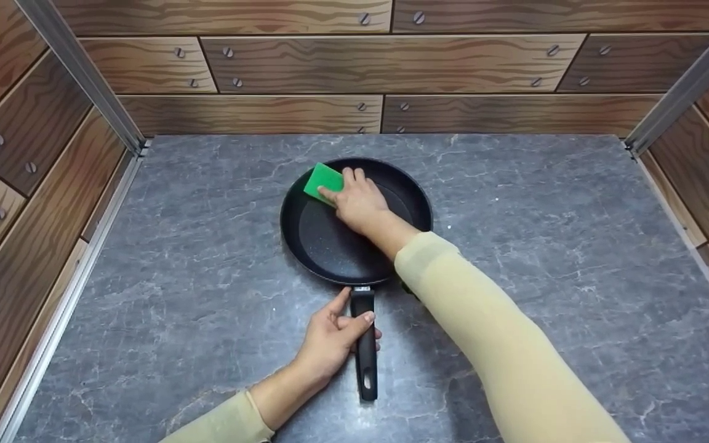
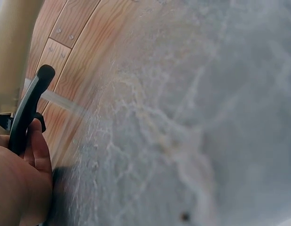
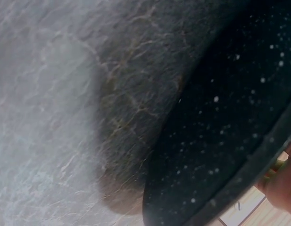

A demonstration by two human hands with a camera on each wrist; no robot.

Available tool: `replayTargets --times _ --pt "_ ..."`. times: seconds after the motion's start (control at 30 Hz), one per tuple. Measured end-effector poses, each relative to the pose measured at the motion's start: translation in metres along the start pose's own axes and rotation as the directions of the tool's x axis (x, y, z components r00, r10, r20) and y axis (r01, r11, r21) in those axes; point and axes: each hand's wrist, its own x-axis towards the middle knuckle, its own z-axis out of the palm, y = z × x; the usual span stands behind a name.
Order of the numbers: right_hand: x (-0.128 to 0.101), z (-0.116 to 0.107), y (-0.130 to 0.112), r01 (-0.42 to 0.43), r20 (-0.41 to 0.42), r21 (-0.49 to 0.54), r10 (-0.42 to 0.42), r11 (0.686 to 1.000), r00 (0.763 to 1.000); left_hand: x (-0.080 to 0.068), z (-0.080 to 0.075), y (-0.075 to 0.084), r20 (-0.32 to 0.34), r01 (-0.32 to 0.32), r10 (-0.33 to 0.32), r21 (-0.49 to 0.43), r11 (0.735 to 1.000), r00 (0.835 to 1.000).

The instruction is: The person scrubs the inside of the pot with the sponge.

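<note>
Two hands work — left hand [image 1: 330,344] grips the pan handle [image 1: 365,351], right hand [image 1: 360,203] presses a green sponge [image 1: 322,180] into the pan [image 1: 330,246].

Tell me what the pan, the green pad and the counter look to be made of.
Pan: likely metal with a dark non-stick coating, matte black with pale speckles; its handle looks like black plastic.
Green pad: seems a foam or fibre scouring sponge, matte, under the right hand.
Counter: grey with pale veins, stone-look; real marble or laminate, cannot tell.
</note>
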Motion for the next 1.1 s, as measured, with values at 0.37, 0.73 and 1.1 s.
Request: replayTargets --times 0.37,0.73,1.1 --pt "-0.002 0.003 0.010 -0.008 -0.013 0.016 0.008 1.000 1.000 0.000 0.001 -0.001 0.000 -0.006 0.006 -0.007 1.000 1.000" --pt "-0.002 0.002 0.013 -0.025 -0.018 0.018 0.025 1.000 1.000 0.000 0.001 -0.001 -0.006 -0.001 0.001 -0.005 1.000 1.000" --pt "-0.002 0.003 0.019 -0.062 -0.018 0.010 0.063 0.998 0.998 0.000 0.000 -0.001 -0.003 0.000 0.000 -0.010 1.000 1.000"
